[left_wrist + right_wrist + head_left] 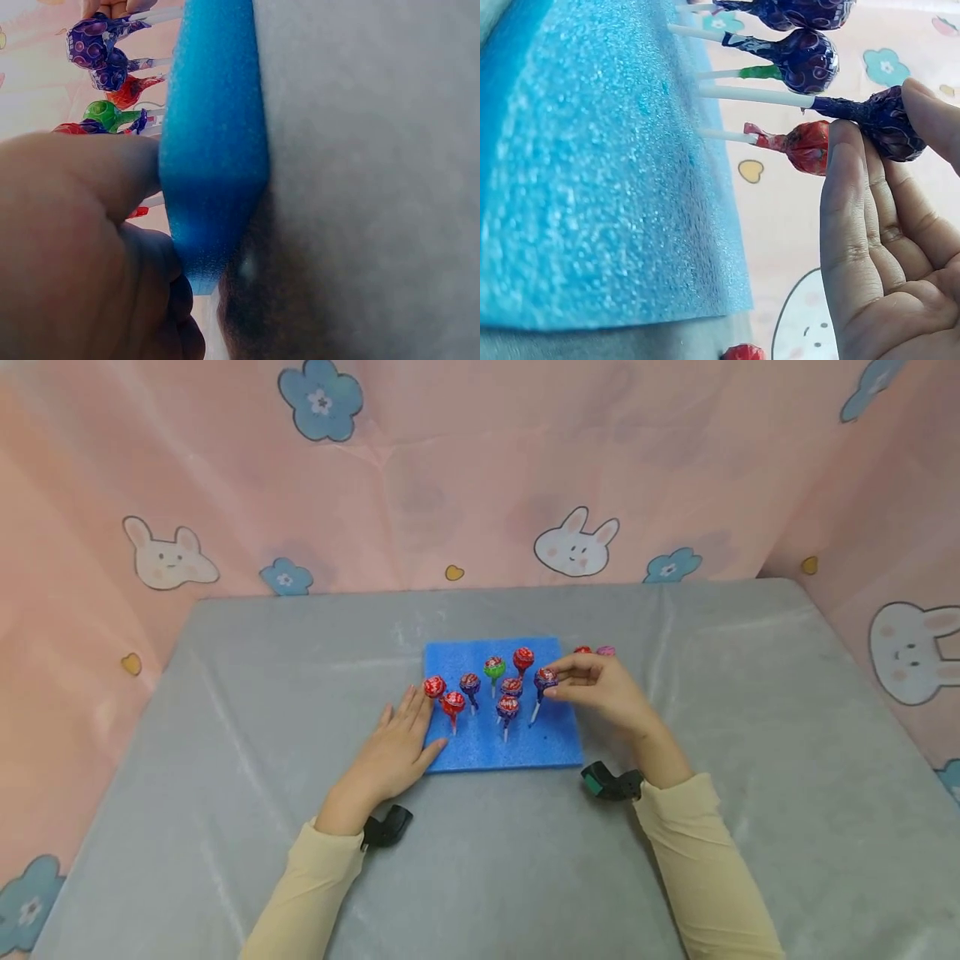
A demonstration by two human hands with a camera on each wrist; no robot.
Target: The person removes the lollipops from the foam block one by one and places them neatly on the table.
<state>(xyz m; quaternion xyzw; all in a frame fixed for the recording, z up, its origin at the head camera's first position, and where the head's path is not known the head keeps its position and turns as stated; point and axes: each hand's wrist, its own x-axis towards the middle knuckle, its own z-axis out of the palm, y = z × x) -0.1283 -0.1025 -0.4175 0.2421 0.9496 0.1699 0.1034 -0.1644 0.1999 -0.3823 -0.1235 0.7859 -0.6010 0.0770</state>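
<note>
My right hand (609,692) pinches the wrapped head of a purple lollipop (545,679) between thumb and fingers. In the right wrist view the white stick of this purple lollipop (897,124) reaches the blue foam board (592,180); how deep it sits I cannot tell. Several other lollipops stand upright in the board, among them a green one (494,667), a red one (452,702) and a purple one (507,707). My left hand (392,752) lies along the board's left edge with fingers extended, its thumb (112,169) against the foam near the front corner.
Behind my right hand, a red lollipop (582,650) and a pink lollipop (606,651) lie on the grey-covered table (495,860), partly hidden. A pink curtain (450,485) with rabbits and flowers hangs behind the table. Each wrist carries a black camera mount (611,782).
</note>
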